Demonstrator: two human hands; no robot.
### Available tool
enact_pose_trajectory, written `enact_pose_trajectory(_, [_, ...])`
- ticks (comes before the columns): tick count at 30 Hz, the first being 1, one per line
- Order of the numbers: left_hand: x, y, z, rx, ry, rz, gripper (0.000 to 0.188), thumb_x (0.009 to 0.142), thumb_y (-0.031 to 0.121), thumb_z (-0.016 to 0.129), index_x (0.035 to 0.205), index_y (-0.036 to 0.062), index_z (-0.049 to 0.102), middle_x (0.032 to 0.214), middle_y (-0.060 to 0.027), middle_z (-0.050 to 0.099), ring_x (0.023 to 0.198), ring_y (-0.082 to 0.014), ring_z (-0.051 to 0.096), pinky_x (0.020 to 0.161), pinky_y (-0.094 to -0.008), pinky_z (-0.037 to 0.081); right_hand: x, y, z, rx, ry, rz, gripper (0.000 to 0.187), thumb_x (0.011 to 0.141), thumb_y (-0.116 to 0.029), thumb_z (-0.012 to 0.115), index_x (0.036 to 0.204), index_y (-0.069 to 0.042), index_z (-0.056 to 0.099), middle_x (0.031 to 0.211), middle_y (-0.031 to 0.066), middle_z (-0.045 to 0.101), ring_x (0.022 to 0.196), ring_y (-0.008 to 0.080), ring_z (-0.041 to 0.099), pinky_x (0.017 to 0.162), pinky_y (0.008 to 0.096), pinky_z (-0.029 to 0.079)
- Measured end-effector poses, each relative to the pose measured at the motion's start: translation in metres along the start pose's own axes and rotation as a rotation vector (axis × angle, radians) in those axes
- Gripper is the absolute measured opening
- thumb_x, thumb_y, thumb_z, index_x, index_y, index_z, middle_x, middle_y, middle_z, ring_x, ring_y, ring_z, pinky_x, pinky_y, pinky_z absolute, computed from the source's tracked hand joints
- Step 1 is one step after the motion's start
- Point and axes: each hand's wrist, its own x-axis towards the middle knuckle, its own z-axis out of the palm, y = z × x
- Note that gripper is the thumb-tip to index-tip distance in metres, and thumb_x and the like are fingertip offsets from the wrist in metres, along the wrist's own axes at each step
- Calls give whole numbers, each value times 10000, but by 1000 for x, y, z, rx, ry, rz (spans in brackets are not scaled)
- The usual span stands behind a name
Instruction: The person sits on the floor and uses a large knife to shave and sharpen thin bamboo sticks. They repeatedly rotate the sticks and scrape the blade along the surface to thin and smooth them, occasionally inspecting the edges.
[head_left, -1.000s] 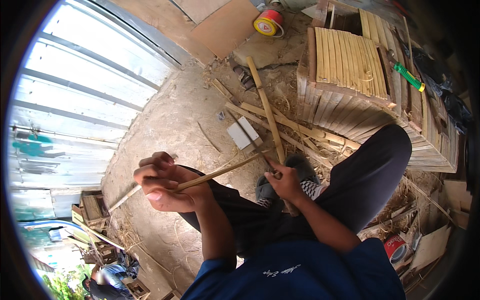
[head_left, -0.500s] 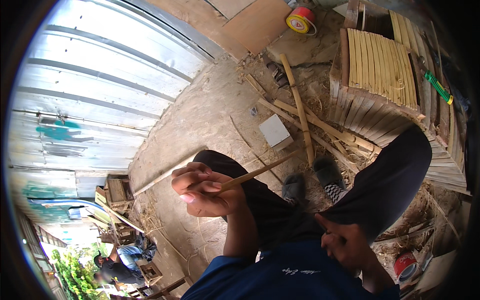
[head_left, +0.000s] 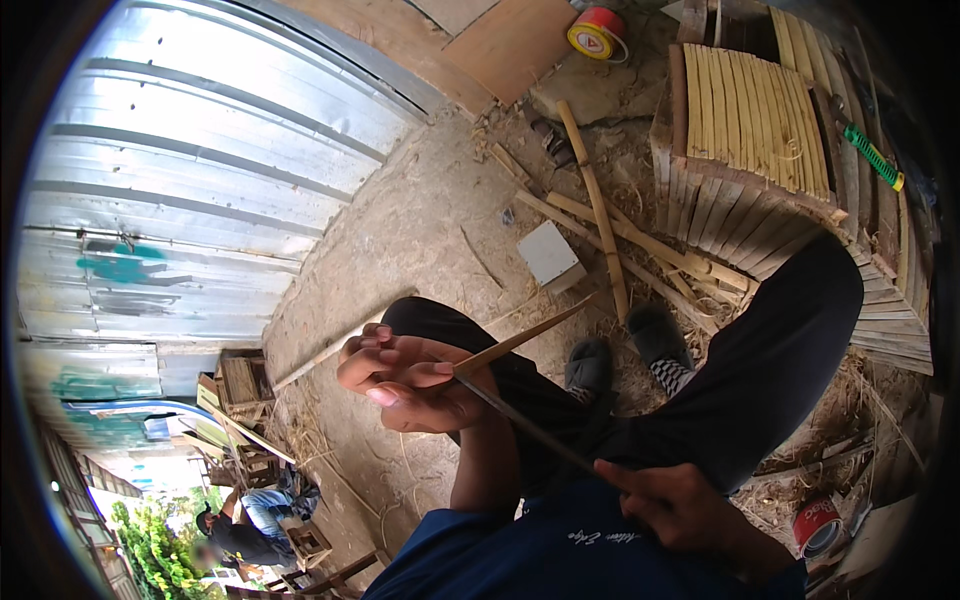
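Observation:
Over my left thigh, my left hand (head_left: 415,380) is closed around one end of a short bamboo stick (head_left: 520,342). The stick slants up and right to a narrow point above my shoes. My right hand (head_left: 675,510), low in front of my shirt, grips a knife (head_left: 530,428) with a long, thin, dark blade; its handle is hidden in my fist. The blade reaches up and left, and its far end meets the stick just beside my left fingertips. Whether it cuts into the bamboo I cannot tell.
Bamboo strips (head_left: 600,210) and a white block (head_left: 550,255) lie on the dirt floor ahead. A slatted bamboo piece (head_left: 755,120) with a green-handled tool (head_left: 873,157) stands at right. Red cans (head_left: 597,35) sit far off and at lower right. A person (head_left: 245,535) sits at lower left.
My right hand has moved slightly left, and the knife blade, smeared before, now reaches the bamboo stick beside my left fingers. My left hand has barely shifted.

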Motion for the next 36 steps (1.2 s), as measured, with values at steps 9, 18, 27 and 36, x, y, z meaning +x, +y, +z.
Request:
enact_pose_trajectory(9, [-1,-2,-1,-76,-72,12,632,1081,357,316,514,154,506,899,-14,444,983,-189,410,879,-395,358,1,-4,-5,15,-16,-61,498,1035,-87,472,1530,-137,452,711,7,610,618,66,556,634,248,509])
enact_pose_trajectory(18, [-1,1,-1,-179,-71,-147,682,1073,372,266,450,143,424,773,7,455,922,-160,408,838,-366,375,-1,-1,-4,85,-1,129,514,1020,-147,559,1520,-237,479,682,92,633,635,111,623,699,321,554])
enact_pose_trajectory(27, [-1,8,1,-573,15,-336,487,1087,390,292,742,79,437,578,-40,465,564,-102,377,510,-207,354,8,16,8,-50,67,-136,477,1054,-163,484,1526,-108,451,660,-4,555,576,67,531,610,250,498])
enact_pose_trajectory(36, [-8,13,16,-445,79,-376,506,1090,399,269,772,56,461,614,-50,515,526,-147,511,439,-265,408,13,17,8,61,85,72,500,1038,-141,523,1520,-265,480,643,15,575,602,70,547,652,277,524])
